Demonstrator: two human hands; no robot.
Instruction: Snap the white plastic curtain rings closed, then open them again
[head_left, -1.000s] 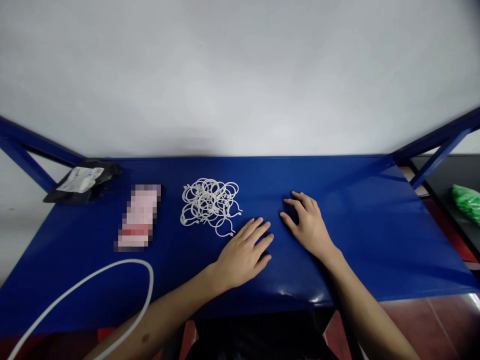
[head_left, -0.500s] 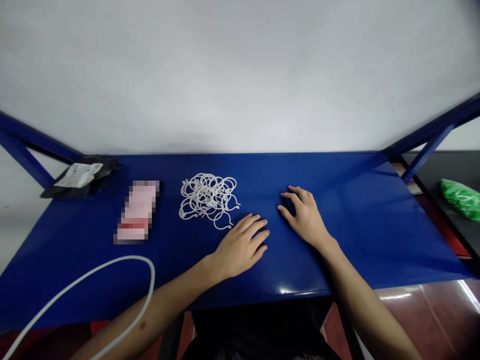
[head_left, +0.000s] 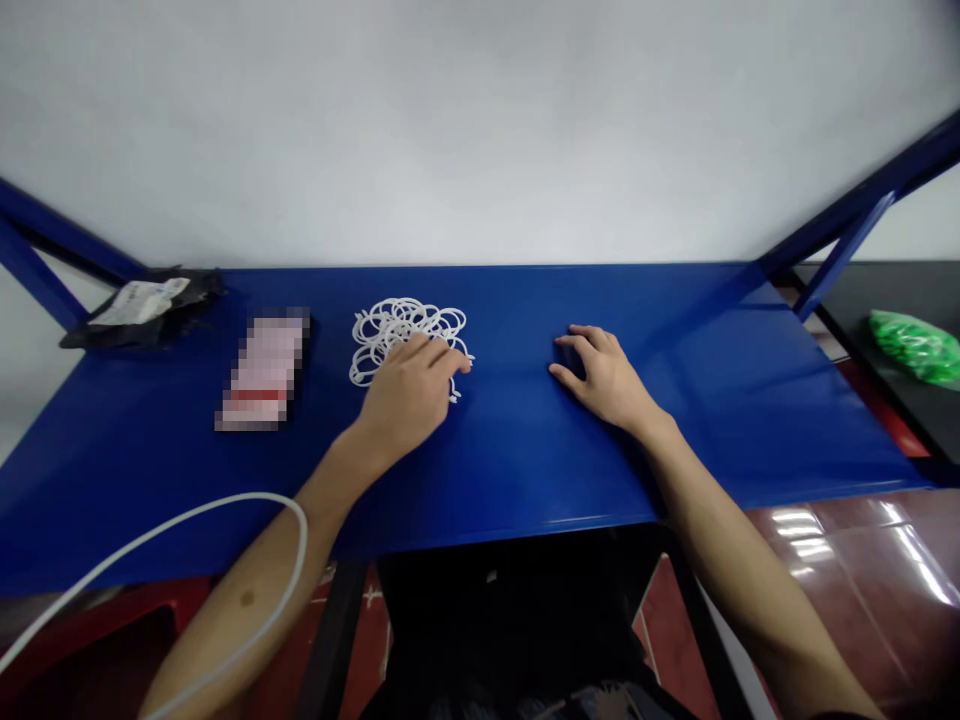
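Observation:
My left hand (head_left: 409, 395) is over the near side of a pile of white plastic rings (head_left: 373, 345) with small clasps at their ends. Its fingers point down onto the rings with the thumb held apart to the right, and the palm hides part of the pile. I see no ring lifted in it. To the right, my right hand (head_left: 600, 375) rests on the blue table (head_left: 510, 450), fingers loosely spread and holding nothing.
A blurred-out pink phone-like rectangle (head_left: 262, 370) lies left of the rings. Beyond it is a black plastic bag (head_left: 184, 295) with a white label. A white cable (head_left: 187, 512) loops across the lower left. Green wrapped stuff (head_left: 915, 345) lies on a dark surface at far right.
My left hand has moved left and away from me, from beside the rings to over them. My right hand stays in about the same place. The view has tilted down slightly.

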